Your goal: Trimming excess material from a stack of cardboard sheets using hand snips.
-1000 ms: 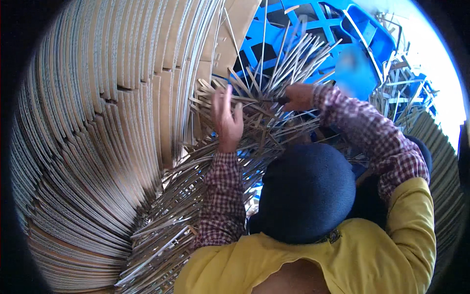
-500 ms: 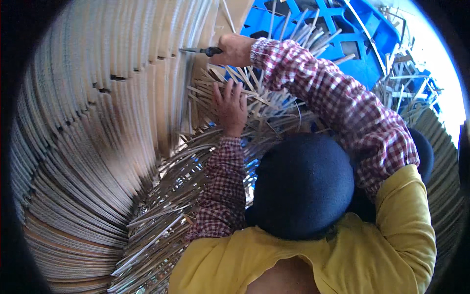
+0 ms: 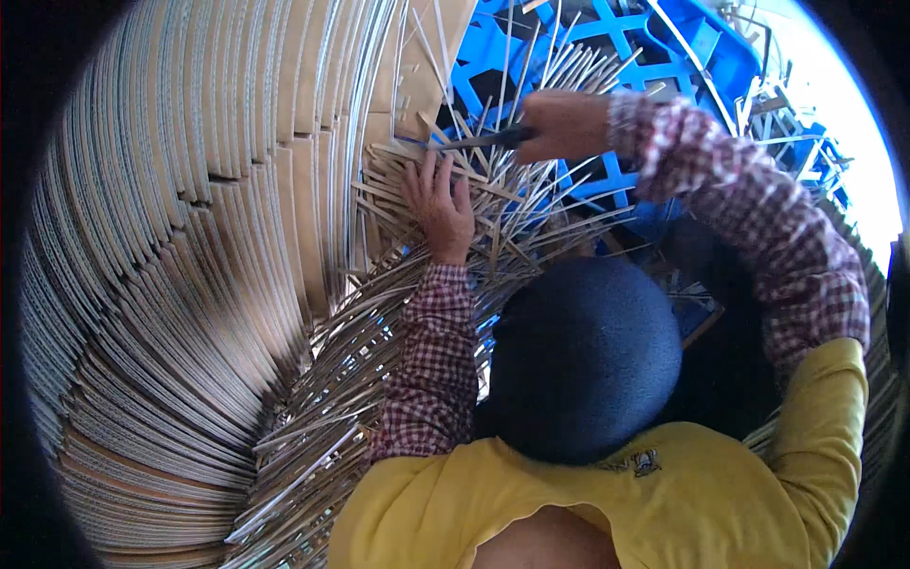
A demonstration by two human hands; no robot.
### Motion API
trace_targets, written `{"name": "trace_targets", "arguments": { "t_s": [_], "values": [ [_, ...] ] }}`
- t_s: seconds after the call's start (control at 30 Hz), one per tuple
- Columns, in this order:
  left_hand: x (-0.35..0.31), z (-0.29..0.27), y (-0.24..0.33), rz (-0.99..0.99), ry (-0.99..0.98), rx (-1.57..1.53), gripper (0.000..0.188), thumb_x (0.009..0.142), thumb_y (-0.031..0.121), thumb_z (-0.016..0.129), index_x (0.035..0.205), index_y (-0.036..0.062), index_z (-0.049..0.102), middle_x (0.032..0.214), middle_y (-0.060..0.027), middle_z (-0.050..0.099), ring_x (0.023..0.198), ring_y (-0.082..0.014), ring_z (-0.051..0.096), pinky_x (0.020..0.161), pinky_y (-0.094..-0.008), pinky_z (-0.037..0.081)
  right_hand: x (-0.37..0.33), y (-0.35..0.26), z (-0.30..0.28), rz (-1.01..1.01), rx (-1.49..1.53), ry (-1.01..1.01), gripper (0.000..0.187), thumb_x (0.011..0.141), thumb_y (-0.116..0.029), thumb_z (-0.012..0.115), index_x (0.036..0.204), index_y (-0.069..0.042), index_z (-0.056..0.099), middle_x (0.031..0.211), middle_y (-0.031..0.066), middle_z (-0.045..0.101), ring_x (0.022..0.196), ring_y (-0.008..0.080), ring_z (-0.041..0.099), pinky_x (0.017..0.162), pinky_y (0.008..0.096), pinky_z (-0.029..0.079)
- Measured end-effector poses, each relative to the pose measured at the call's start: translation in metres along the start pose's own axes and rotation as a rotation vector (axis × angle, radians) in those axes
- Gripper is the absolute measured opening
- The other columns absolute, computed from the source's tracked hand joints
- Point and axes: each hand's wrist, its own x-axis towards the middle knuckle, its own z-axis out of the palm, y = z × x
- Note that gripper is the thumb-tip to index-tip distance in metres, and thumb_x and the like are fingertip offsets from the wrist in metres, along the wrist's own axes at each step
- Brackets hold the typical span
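Observation:
My right hand [image 3: 564, 126] is closed around the dark handle of a knife [image 3: 474, 140] with a narrow grey blade. Its blade points left, over thin cardboard strips [image 3: 493, 199] and just above my left fingertips. My left hand [image 3: 441, 211] lies open with fingers apart on the strips, close to the edge of the stacked cardboard sheets [image 3: 322, 180]. Those sheets stand packed side by side, with small dark notches along a line across their edges. My palms and the undersides of my fingers are hidden.
A blue plastic pallet [image 3: 654, 52] with lattice openings lies beyond my hands, partly under loose strips. More strips [image 3: 332, 417] pile up left of my left forearm. My dark-clothed knee [image 3: 588, 360] rises between my arms. Another sheet stack [image 3: 858, 313] stands at the far right.
My right hand has drawn the knife rightward and slightly nearer, off the edge of the sheets and over the strips. My left hand stays nearly in place on the strips.

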Motion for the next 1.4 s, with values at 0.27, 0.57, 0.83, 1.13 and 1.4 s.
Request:
{"name": "trace_targets", "arguments": {
  "t_s": [0.27,0.57,0.83,1.13,1.4],
  "values": [
    [-0.004,0.008,0.002,0.024,-0.006,0.019,0.028,0.077,0.022,0.051,0.1,0.0059,0.05,0.109,-0.0128,0.042,0.113,-0.0392,0.028,0.094,-0.0508,0.019,0.082,-0.023,0.032,-0.043,0.134,0.297,0.043,0.073,-0.037,0.053,0.073,0.005,0.058,0.064,0.0222,0.054,0.066,0.0341,0.056,0.061,0.0393,0.044],
    [-0.007,0.008,0.001,0.024,-0.027,0.038,0.033,0.072,0.017,0.049,0.1,-0.0014,0.047,0.111,-0.0202,0.039,0.114,-0.04,0.027,0.095,-0.0518,0.016,0.093,-0.038,0.05,0.138,-0.065,0.308,0.028,0.078,-0.029,0.05,0.092,-0.006,0.059,0.091,0.0126,0.058,0.089,0.0257,0.054,0.073,0.0411,0.044],
    [-0.017,0.018,-0.006,-0.061,0.095,0.017,0.032,0.069,0.015,0.049,0.096,-0.0024,0.05,0.107,-0.0224,0.041,0.112,-0.0405,0.029,0.094,-0.0532,0.019,0.101,-0.058,0.04,0.219,-0.266,0.238,0.024,0.078,-0.019,0.052,0.096,-0.005,0.058,0.091,0.0139,0.057,0.089,0.0264,0.052,0.069,0.0441,0.044],
    [0.01,-0.053,0.024,-0.052,0.268,-0.196,0.031,0.08,0.008,0.04,0.107,-0.0038,0.047,0.119,-0.0184,0.034,0.111,-0.0287,0.035,0.093,-0.0387,0.029,0.002,0.016,0.062,0.059,-0.035,-0.017,0.021,0.072,-0.019,0.053,0.071,0.001,0.055,0.067,0.0212,0.054,0.068,0.0321,0.057,0.064,0.0422,0.046],
    [-0.007,-0.006,0.004,0.037,-0.001,-0.102,0.016,0.077,0.015,0.052,0.082,0.0007,0.057,0.093,-0.0114,0.055,0.09,-0.0281,0.048,0.081,-0.0389,0.035,0.039,-0.025,0.011,-0.106,0.058,0.17,0.031,0.074,-0.03,0.056,0.076,0.001,0.059,0.066,0.0176,0.057,0.063,0.0292,0.057,0.059,0.0379,0.046]
  ]
}}
